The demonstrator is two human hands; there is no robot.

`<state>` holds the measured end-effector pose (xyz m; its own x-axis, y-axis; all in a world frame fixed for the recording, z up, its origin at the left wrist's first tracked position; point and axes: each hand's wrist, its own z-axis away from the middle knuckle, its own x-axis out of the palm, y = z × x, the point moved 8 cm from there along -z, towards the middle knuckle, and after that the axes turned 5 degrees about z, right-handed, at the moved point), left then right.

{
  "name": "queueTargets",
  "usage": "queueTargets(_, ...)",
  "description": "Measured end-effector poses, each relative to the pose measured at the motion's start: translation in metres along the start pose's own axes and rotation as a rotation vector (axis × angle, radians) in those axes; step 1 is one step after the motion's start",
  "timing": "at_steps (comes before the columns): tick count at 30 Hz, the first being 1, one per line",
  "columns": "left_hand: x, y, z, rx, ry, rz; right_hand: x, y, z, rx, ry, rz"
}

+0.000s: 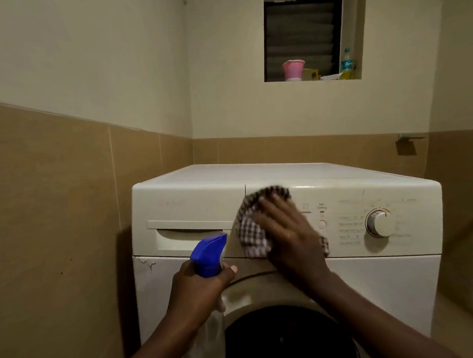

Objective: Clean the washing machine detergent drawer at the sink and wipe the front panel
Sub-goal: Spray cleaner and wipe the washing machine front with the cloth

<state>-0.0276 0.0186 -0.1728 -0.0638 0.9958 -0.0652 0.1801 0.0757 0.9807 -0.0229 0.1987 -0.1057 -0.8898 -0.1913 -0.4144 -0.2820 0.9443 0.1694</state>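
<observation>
**Wiping at the front panel (341,194)**

White washing machine (374,281) in a tiled corner. Detergent drawer (187,209) at the machine's upper left (seated in its slot, front flush with the panel). Right hand (288,236) spread flat, fingers straight, pressing a checked cloth (251,233) against the panel at the machine's upper middle, just right of the drawer. Left hand (200,291) lower, before the machine's door rim, curled round a blue-headed spray bottle (209,255), nozzle up near the drawer. Dial (380,223) at the machine's upper right, apart from both hands.
</observation>
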Motion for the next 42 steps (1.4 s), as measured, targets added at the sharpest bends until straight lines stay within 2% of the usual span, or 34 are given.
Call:
queueTargets(2, 0.001, 0.007, 0.000, 0.024, 0.003, 0.024, 0.015, -0.018, 0.039, -0.157, -0.051, -0.018)
queueTargets(4, 0.003, 0.016, -0.002, 0.059, -0.001, 0.049, 0.021, -0.021, 0.052, -0.238, -0.073, -0.047)
queueTargets(7, 0.003, 0.023, -0.002, 0.091, 0.004, 0.052, 0.012, -0.015, 0.015, -0.194, -0.043, -0.086)
queueTargets(10, 0.002, 0.024, -0.001, 0.095, 0.016, 0.066, -0.003, -0.001, -0.037, -0.018, 0.011, -0.085)
queueTargets(13, 0.001, 0.026, 0.002, 0.108, 0.041, 0.082, -0.004, 0.006, -0.038, 0.117, 0.014, -0.082)
queueTargets(15, 0.000, 0.027, 0.002, 0.114, 0.053, 0.079, 0.004, -0.005, -0.007, 0.096, -0.009, -0.088)
queueTargets(18, 0.001, 0.026, 0.000, 0.118, 0.051, 0.064, 0.017, -0.028, 0.045, -0.067, -0.018, -0.122)
queueTargets(20, 0.001, 0.025, -0.001, 0.121, 0.050, 0.062, 0.018, -0.025, 0.045, -0.136, -0.027, -0.117)
queueTargets(22, 0.003, 0.024, 0.000, 0.115, 0.031, 0.063, 0.011, -0.014, 0.020, -0.106, -0.015, -0.087)
queueTargets(25, 0.008, 0.022, 0.002, 0.098, 0.000, 0.064, -0.005, 0.013, -0.022, 0.097, 0.003, -0.080)
queueTargets(27, 0.013, 0.024, 0.003, 0.097, -0.018, 0.053, -0.007, 0.012, -0.024, 0.135, -0.024, -0.090)
queueTargets(32, 0.025, 0.032, 0.003, 0.108, -0.015, 0.086, 0.004, -0.010, 0.051, -0.045, -0.113, -0.041)
queueTargets(34, 0.031, 0.036, 0.003, 0.126, -0.014, 0.079, -0.006, -0.002, 0.059, -0.087, -0.093, -0.031)
queueTargets(36, 0.039, 0.039, 0.004, 0.135, -0.042, 0.050, -0.024, 0.021, 0.044, -0.001, -0.033, -0.039)
queueTargets(38, 0.050, 0.040, 0.006, 0.128, -0.087, 0.018, -0.053, 0.059, 0.023, 0.225, 0.067, -0.100)
queueTargets(40, 0.060, 0.041, 0.006, 0.107, -0.115, 0.013, -0.094, 0.099, 0.007, 0.434, 0.237, -0.185)
queueTargets(42, 0.070, 0.044, 0.005, 0.097, -0.128, 0.024, -0.136, 0.128, -0.001, 0.550, 0.427, -0.224)
